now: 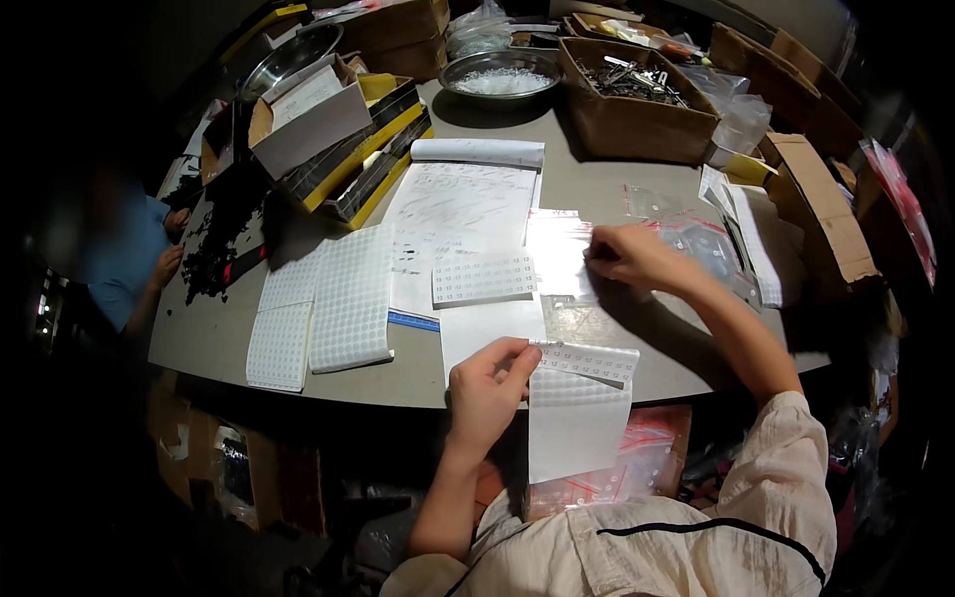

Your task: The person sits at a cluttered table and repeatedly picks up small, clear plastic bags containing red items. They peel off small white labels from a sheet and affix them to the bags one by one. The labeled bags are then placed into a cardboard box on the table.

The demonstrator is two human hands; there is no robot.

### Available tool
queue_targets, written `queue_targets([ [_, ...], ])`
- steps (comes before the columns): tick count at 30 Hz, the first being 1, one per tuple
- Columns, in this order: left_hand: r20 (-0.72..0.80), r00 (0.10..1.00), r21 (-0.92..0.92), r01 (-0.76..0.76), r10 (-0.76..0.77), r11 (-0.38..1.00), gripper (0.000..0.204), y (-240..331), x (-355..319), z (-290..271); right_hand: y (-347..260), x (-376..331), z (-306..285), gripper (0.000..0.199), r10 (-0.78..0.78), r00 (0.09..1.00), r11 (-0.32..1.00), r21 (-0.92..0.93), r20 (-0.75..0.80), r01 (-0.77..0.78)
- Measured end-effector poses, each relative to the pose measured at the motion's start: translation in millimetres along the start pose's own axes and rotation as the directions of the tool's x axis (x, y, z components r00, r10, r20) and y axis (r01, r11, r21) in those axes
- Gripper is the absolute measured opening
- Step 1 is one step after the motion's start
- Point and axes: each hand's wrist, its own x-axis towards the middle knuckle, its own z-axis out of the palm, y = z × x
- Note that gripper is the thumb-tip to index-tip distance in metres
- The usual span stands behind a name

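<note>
My left hand (pixel 489 390) pinches the top edge of a sheet of round number stickers (pixel 585 362) at the table's near edge. The sheet's blank lower part hangs down over a box of clear bags. My right hand (pixel 619 257) is closed, its fingertips down at the right side of a shiny white stack of what look like clear plastic bags (pixel 559 261); anything between those fingers is hidden. Another number sticker strip (pixel 483 279) lies left of the stack, on a written paper pad (pixel 463 194).
More sticker sheets (pixel 350 308) lie at the left by a blue ruler (pixel 413 320). Small black parts (pixel 221 234) and yellow-black boxes (pixel 363 159) are beyond. A metal bowl (pixel 500 76) and a carton of metal parts (pixel 637 114) stand behind. A person in blue (pixel 129 249) is at left.
</note>
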Motion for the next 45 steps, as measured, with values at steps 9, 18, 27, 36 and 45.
queue_targets([
  [9, 0.034, 0.999, -0.035, 0.003, -0.001, 0.999, 0.019, -2.6, 4.7, 2.6, 22.2, -36.7, -46.2, 0.029, 0.165, 0.986, 0.985, 0.043, 0.027, -0.166],
  [18, 0.071, 0.997, -0.105, 0.001, 0.006, 0.994, 0.016, -1.9, 5.4, -1.0, -12.7, -6.1, -8.0, 0.021, -0.214, 0.975, 0.976, -0.049, -0.063, 0.211],
  [27, 0.056, 0.998, -0.012, -0.023, 0.023, 1.000, 0.011, 5.4, 0.6, -0.1, -32.4, -24.3, -20.4, 0.031, -0.039, 0.988, 0.993, -0.118, -0.149, 0.021],
  [36, 0.052, 0.998, 0.005, -0.026, 0.026, 1.000, 0.010, 2.4, -0.7, -0.3, -104.4, -59.2, -2.9, 0.053, -0.362, 0.924, 0.919, 0.216, 0.123, 0.331],
  [45, 0.044, 0.999, 0.073, 0.010, -0.013, 0.997, 0.010, 4.1, 0.6, -0.3, -117.5, -73.1, 9.3, 0.031, -0.558, 0.829, 0.797, -0.308, -0.045, 0.520],
])
